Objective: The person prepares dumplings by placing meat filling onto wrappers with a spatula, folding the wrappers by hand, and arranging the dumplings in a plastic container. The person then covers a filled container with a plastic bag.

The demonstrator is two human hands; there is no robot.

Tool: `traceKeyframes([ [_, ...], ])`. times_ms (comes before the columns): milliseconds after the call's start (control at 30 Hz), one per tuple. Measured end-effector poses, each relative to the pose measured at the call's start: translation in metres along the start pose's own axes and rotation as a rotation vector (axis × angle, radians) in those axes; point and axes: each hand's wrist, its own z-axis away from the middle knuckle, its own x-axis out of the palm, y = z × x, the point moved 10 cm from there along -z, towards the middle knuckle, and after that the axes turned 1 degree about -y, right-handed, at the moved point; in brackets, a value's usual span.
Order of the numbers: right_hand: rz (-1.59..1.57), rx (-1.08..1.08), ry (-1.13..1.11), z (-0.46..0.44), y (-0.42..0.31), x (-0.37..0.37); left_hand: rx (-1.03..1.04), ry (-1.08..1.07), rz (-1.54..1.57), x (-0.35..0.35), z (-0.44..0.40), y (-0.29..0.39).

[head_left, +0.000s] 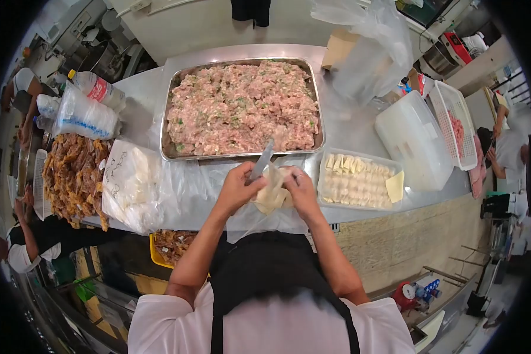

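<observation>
My left hand [240, 187] is closed round a flat metal spatula [262, 160], whose tip is at the front edge of a large steel tray [166, 144] of minced meat [242, 109]. In my right hand [300, 187] are thin pale wrapper sheets [272, 192], held in front of the tray; the fingers are curled round their edge. Between the hands the sheets partly overlap the spatula. To the right of my right hand stands a clear plastic container [360, 205] with rows of filled dumplings [357, 180] and one loose wrapper [395, 187] at its right end.
Browned meat [76, 177], a plastic bag with handwriting [133, 183] and a bottle [100, 88] are on the left. A translucent bin [416, 141] and a white basket [454, 124] stand on the right. Other people [510, 138] are at both sides.
</observation>
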Motion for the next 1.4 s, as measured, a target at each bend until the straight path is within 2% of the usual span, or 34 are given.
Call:
traceKeyframes([
  [33,0.001,0.002,0.005,0.002,-0.006,-0.008,-0.002,-0.005,0.001,-0.001,0.004,0.006],
  [100,-0.882,0.068,-0.086,0.008,-0.012,-0.009,0.032,-0.006,-0.016,-0.013,0.019,0.027],
  [133,-0.884,0.064,-0.077,0.008,-0.015,-0.012,0.03,-0.015,-0.018,-0.016,0.023,0.031],
  [200,-1.277,0.088,-0.168,0.006,-0.024,-0.007,0.048,-0.014,-0.113,-0.019,0.031,0.039],
  [233,-1.322,0.107,-0.169,0.001,-0.021,-0.002,0.073,-0.002,-0.133,-0.016,0.033,0.047],
  [267,-1.325,0.097,-0.162,-0.002,-0.021,0.001,0.074,-0.013,-0.138,-0.012,0.032,0.045],
  [333,-1.194,0.286,0.079,-0.005,-0.003,0.001,0.323,-0.04,-0.342,-0.001,0.032,0.057],
  [367,-1.213,0.367,0.141,-0.004,0.002,0.003,0.456,0.026,-0.471,0.003,0.032,0.058],
  [400,-1.217,0.365,0.142,-0.004,-0.003,0.003,0.455,0.023,-0.474,0.007,0.034,0.054],
  [467,-1.187,0.284,0.123,-0.007,-0.017,-0.002,0.457,0.152,-0.848,0.01,0.041,0.05],
  [500,-1.19,0.275,0.131,-0.01,-0.013,-0.005,0.396,0.15,-0.873,0.011,0.046,0.056],
  [567,-1.193,0.271,0.352,-0.01,0.012,-0.025,0.365,0.159,-0.902,0.011,0.062,0.08],
  [633,-1.172,0.243,0.317,-0.01,0.001,-0.022,0.325,0.187,-0.936,0.011,0.065,0.086],
  [700,-1.15,0.218,0.275,-0.011,-0.005,-0.015,0.522,0.184,-0.845,0.031,0.066,0.105],
  [733,-1.16,0.2,0.282,-0.013,-0.005,-0.015,0.523,0.191,-0.845,0.028,0.062,0.097],
  [800,-1.167,0.175,0.278,-0.02,-0.004,-0.015,0.506,0.085,-0.938,0.035,0.045,0.08],
  [867,-1.144,0.129,0.453,-0.019,0.009,-0.033,0.493,0.096,-0.957,0.03,0.058,0.093],
  [900,-1.145,0.132,0.468,-0.014,0.011,-0.037,0.456,0.117,-0.965,0.029,0.065,0.097],
  [1033,-1.131,0.057,0.305,-0.013,-0.018,-0.031,0.541,0.181,-0.88,0.039,0.06,0.095],
  [1100,-1.128,0.028,0.247,-0.013,-0.028,-0.033,0.533,0.111,-0.854,0.043,0.04,0.078],
  [1167,-1.162,-0.122,-0.115,-0.01,-0.047,-0.026,0.496,0.09,-0.838,0.034,0.039,0.084],
  [1200,-1.161,-0.118,-0.11,-0.006,-0.045,-0.025,0.447,0.084,-0.823,0.031,0.042,0.091],
  [1267,-0.736,-0.191,0.162,-0.001,-0.042,-0.04,0.401,0.092,-0.78,0.029,0.048,0.109],
  [1300,-0.738,-0.19,0.164,-0.001,-0.038,-0.038,0.361,0.095,-0.738,0.027,0.048,0.111],
  [1367,-0.183,-0.19,0.235,0.0,-0.034,-0.041,0.37,0.035,-0.78,0.033,0.05,0.108],
  [1400,-0.182,-0.192,0.241,0.001,-0.04,-0.043,0.38,-0.017,-0.821,0.039,0.05,0.108],
])
